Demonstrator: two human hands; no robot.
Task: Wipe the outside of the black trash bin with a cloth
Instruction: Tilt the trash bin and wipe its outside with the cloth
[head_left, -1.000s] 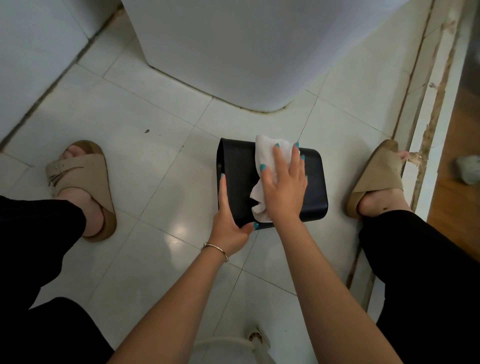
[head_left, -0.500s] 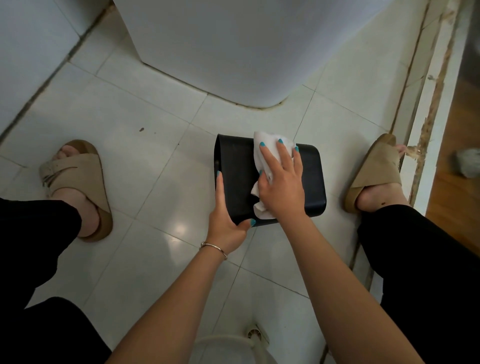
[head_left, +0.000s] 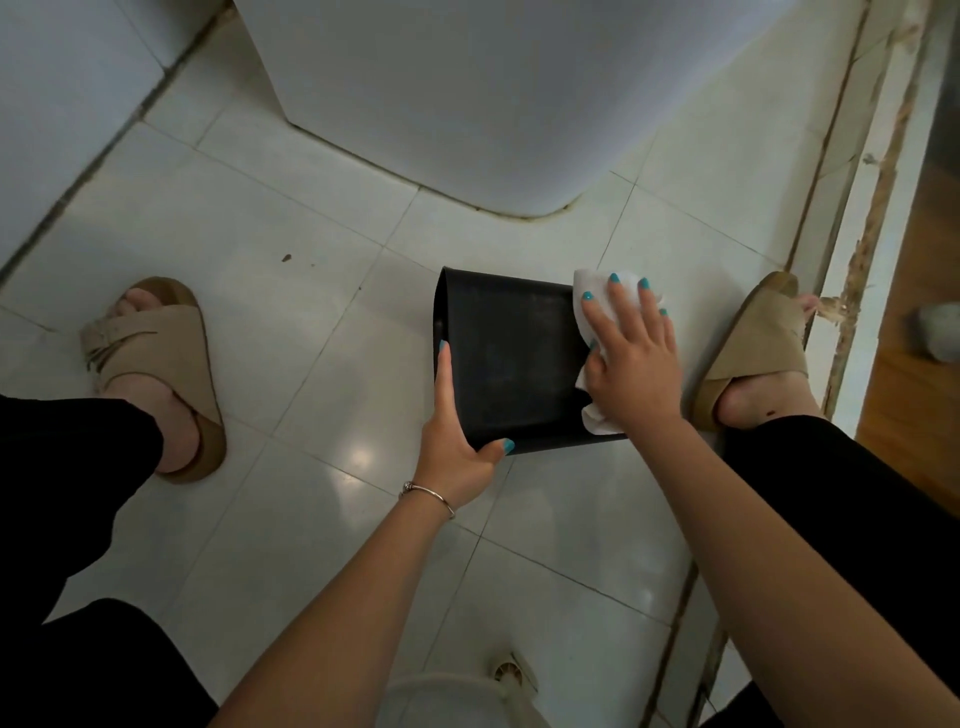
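The white tiled floor (head_left: 322, 364) carries everything here, and the black trash bin (head_left: 511, 364) lies on its side in the middle of it, just in front of the white fixture base (head_left: 493, 104), between the two tan sandals. We're mid-wipe on the upturned side wall. The left hand (head_left: 457, 441) grips the bin's near left corner, thumb hooked over the near edge, fingers stretched along the left edge to steady it. The right hand (head_left: 636, 358) presses the white cloth (head_left: 592, 296) flat against the bin's right end, fingers (head_left: 621, 301) spread and straight.

From here, I'd say the next move calls for rolling the bin to bring up a fresh face, or sweeping back across, with the left hand holding firm so the bin doesn't skid on the glossy tile.

Against half a second ago: the cloth sat near the middle of the wall; now it's at the right end, leaving the dark surface bare. The left hand's hold is unchanged.
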